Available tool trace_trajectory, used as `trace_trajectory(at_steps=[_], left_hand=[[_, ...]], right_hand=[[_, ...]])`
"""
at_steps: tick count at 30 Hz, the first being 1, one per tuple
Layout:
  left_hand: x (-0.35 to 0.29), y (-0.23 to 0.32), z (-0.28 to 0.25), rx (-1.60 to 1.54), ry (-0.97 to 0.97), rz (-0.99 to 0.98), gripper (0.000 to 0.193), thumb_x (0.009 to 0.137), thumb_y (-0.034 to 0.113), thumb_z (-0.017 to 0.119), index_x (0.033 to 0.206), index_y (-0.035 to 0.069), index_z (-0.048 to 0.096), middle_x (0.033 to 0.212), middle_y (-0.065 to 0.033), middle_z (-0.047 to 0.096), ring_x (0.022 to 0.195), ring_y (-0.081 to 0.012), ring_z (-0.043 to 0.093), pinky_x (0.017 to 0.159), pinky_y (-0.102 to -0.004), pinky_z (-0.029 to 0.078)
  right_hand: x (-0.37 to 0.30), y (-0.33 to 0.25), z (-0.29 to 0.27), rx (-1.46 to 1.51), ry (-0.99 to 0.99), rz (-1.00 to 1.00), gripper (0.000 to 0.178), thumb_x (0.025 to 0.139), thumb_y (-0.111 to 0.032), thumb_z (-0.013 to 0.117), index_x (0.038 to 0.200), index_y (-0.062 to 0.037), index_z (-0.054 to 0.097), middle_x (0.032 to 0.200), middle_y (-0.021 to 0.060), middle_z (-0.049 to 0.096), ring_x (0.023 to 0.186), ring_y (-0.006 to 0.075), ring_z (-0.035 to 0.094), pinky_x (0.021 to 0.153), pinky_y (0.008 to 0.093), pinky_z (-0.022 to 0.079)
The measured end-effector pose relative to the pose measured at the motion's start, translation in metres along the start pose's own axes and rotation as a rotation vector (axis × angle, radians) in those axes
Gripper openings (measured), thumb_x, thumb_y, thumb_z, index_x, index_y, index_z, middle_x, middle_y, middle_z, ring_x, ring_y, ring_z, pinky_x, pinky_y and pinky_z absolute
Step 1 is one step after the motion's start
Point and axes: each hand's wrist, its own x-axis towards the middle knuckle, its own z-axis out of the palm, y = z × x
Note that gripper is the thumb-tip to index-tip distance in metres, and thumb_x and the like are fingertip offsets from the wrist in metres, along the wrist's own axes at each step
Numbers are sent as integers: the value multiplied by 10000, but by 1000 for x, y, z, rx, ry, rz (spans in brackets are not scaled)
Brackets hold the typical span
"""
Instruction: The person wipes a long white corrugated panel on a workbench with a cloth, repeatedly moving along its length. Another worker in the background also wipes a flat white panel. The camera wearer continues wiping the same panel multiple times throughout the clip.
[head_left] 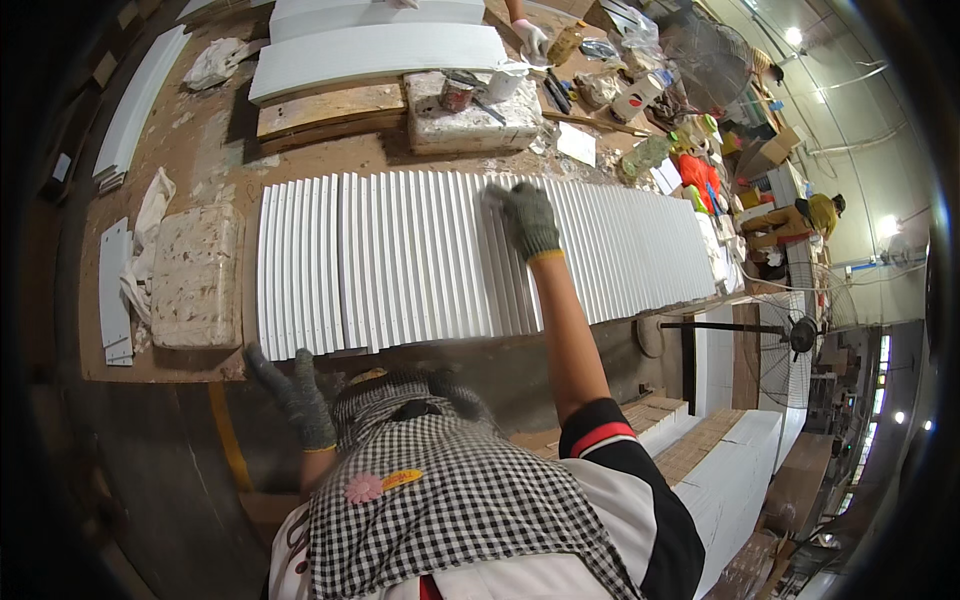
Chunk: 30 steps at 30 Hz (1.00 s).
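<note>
A long row of narrow white slats (420,260) stands on edge, packed side by side across the worktable. My right hand (528,220), in a grey knit glove with a yellow cuff, rests on top of the row near its middle. Its fingers are slightly bent and spread over the slats, gripping none, and some fingertips are blurred. My left hand (300,400), gloved in grey, is at the near left corner of the row. Its fingers are apart, the tips close to the slat ends, with nothing held; I cannot tell whether they touch.
A paint-spattered block (197,278) lies left of the slats. Beyond them, another stained block (475,125) carries a red can (457,95) and a white cup (507,78). White boards (380,55) are stacked behind. A co-worker's gloved hand (532,42) appears at the far side. A fan (800,335) stands right.
</note>
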Motion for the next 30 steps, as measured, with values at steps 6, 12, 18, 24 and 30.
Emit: trace_trajectory(at_steps=[6, 12, 18, 24, 30], left_hand=[[-6, -113, -4, -1343, -307, -883, 624, 1112, 272, 601, 1657, 60, 383, 1494, -164, 616, 1392, -334, 552, 1275, -498, 328], [-2, -118, 33, -905, -406, -927, 614, 1115, 434, 592, 1659, 198, 438, 1079, -70, 661, 1095, -226, 631, 1222, -599, 358], [20, -40, 58, -862, -111, -1251, 712, 1002, 467, 774, 1585, 130, 540, 1211, -122, 651, 1053, -290, 571, 1165, -588, 385], [13, -71, 56, -779, -245, -1135, 1062, 938, 541, 820, 1646, -45, 289, 1639, -354, 296, 1494, -604, 317, 1177, -802, 314], [8, -87, 59, -830, -257, -1035, 750, 992, 498, 777, 1513, 43, 487, 1356, -290, 540, 1127, -536, 614, 958, -758, 483]], right_hand=[[47, 10, 3, -111, 68, -78, 312, 1077, -245, 669, 1371, -276, 769, 1139, 220, 737, 993, 377, 740, 890, 481, 622], [-89, 7, -47, -129, -64, -225, 388, 1033, -74, 589, 1313, -252, 790, 1086, 136, 714, 1041, 366, 671, 928, 488, 593], [-94, 7, -50, -73, 56, -307, 384, 1018, -71, 626, 1306, -263, 793, 1023, 120, 707, 968, 326, 672, 912, 473, 584], [16, 3, -3, 24, 24, 58, 277, 1057, -99, 663, 1250, -218, 821, 1076, 129, 772, 847, 273, 713, 796, 414, 603], [20, -36, 0, 128, -141, -99, 411, 1009, -24, 628, 1317, -244, 788, 1139, 170, 740, 1059, 376, 711, 958, 494, 604]])
